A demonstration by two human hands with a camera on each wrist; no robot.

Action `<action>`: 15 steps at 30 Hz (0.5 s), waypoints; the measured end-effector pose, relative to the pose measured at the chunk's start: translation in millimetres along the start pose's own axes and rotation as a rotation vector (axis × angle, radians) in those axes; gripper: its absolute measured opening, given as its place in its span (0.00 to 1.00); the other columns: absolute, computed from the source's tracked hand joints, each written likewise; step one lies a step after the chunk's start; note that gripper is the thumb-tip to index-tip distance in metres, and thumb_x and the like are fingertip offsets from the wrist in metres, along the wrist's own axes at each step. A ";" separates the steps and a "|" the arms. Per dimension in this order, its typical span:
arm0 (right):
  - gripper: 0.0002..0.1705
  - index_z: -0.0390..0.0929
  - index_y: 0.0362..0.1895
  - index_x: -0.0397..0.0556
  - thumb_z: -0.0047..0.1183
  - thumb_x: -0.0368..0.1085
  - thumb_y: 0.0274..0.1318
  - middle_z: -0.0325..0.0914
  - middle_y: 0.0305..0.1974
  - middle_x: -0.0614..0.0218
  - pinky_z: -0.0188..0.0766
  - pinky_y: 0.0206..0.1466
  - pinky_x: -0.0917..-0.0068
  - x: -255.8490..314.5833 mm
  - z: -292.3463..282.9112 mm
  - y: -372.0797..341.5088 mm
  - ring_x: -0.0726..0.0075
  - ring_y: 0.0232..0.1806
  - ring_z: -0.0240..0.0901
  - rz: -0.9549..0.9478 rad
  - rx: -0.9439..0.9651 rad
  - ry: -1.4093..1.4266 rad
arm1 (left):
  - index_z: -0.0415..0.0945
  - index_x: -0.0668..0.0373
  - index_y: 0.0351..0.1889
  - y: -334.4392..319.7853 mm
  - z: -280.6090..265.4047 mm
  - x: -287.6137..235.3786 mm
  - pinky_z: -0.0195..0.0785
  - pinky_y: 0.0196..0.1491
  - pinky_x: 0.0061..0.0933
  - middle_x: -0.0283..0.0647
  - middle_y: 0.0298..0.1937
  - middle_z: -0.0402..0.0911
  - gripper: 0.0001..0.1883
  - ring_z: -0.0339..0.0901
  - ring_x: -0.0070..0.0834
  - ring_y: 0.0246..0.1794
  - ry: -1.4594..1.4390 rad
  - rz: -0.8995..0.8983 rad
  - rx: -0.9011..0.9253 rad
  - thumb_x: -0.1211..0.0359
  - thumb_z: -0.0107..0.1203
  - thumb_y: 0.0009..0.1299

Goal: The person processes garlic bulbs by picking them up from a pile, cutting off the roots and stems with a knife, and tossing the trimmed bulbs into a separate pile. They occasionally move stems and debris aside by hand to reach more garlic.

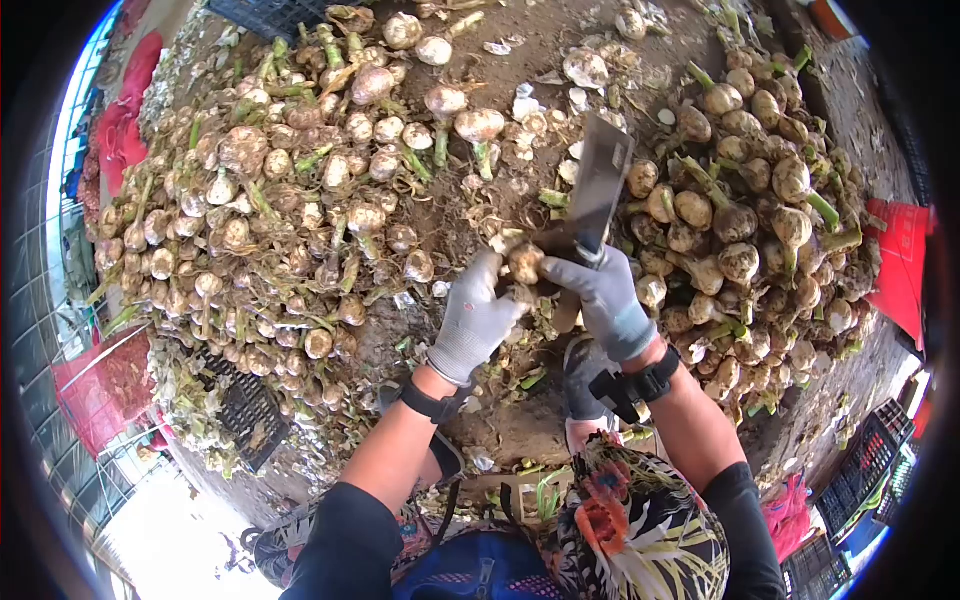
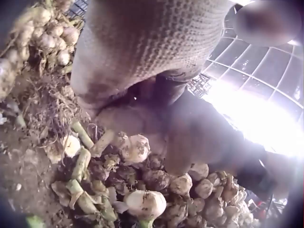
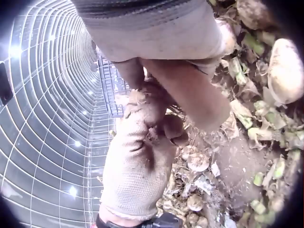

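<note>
In the head view my gloved left hand [image 1: 472,322] grips a soil-stained garlic bulb [image 1: 525,263] between thumb and fingers. Close on its right, my gloved right hand [image 1: 607,300] holds a cleaver [image 1: 601,175], the broad blade pointing up and away from me. The right thumb reaches across to the bulb. In the right wrist view the left glove [image 3: 137,171] lies right below the right glove [image 3: 156,38], and fingers hide most of the bulb. The left glove [image 2: 152,42] fills the top of the left wrist view.
A wide heap of garlic [image 1: 230,240] with stems and roots spreads to the left. Another garlic pile [image 1: 740,230] lies at right. Cut stems and peelings litter the soil [image 1: 470,410] between. Black crates [image 1: 250,410], a pink mesh bag [image 1: 105,385] and a red container [image 1: 900,265] stand around.
</note>
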State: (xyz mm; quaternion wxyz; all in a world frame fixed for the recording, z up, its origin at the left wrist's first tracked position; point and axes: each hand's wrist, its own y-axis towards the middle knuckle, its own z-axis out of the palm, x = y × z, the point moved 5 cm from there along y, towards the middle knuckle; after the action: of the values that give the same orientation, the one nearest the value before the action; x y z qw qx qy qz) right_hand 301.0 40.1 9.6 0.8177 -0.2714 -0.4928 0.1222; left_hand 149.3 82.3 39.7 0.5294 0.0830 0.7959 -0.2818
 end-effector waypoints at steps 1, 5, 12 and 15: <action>0.12 0.83 0.48 0.43 0.60 0.30 0.61 0.84 0.38 0.69 0.74 0.39 0.79 -7.3 -3.4 -2.2 0.80 0.35 0.77 0.079 0.000 0.004 | 0.73 0.64 0.58 -2.3 0.2 2.3 0.73 0.50 0.27 0.38 0.46 0.82 0.21 0.79 0.22 0.46 -0.068 -0.100 0.071 0.76 0.60 0.66; 0.09 0.83 0.45 0.42 0.60 0.30 0.61 0.83 0.36 0.72 0.74 0.39 0.79 -12.3 -7.0 -18.2 0.79 0.35 0.76 0.153 -0.038 0.011 | 0.73 0.61 0.61 -14.4 4.8 31.6 0.70 0.49 0.22 0.29 0.45 0.78 0.21 0.71 0.15 0.42 -0.536 -0.503 0.271 0.72 0.62 0.70; 0.09 0.83 0.44 0.42 0.63 0.31 0.59 0.82 0.34 0.75 0.72 0.38 0.79 -34.7 -13.6 -33.4 0.81 0.33 0.74 0.278 -0.097 -0.017 | 0.79 0.59 0.48 67.8 -107.3 -64.5 0.76 0.48 0.28 0.34 0.40 0.81 0.12 0.78 0.21 0.37 -0.215 -0.228 0.096 0.61 0.56 0.75; 0.10 0.83 0.43 0.42 0.64 0.31 0.58 0.81 0.34 0.76 0.69 0.40 0.79 -35.3 -15.2 -35.2 0.83 0.34 0.71 0.282 -0.114 -0.017 | 0.71 0.60 0.52 139.3 -184.4 -144.5 0.78 0.45 0.24 0.44 0.47 0.77 0.16 0.78 0.25 0.39 -0.633 0.270 -0.069 0.57 0.49 0.80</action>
State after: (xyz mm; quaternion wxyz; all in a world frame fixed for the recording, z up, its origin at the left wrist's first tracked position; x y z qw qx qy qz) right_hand 294.7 -10.2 -2.3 0.7713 -0.3829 -0.4629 0.2101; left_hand 124.0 320.5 169.8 0.7851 0.0780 0.5830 -0.1938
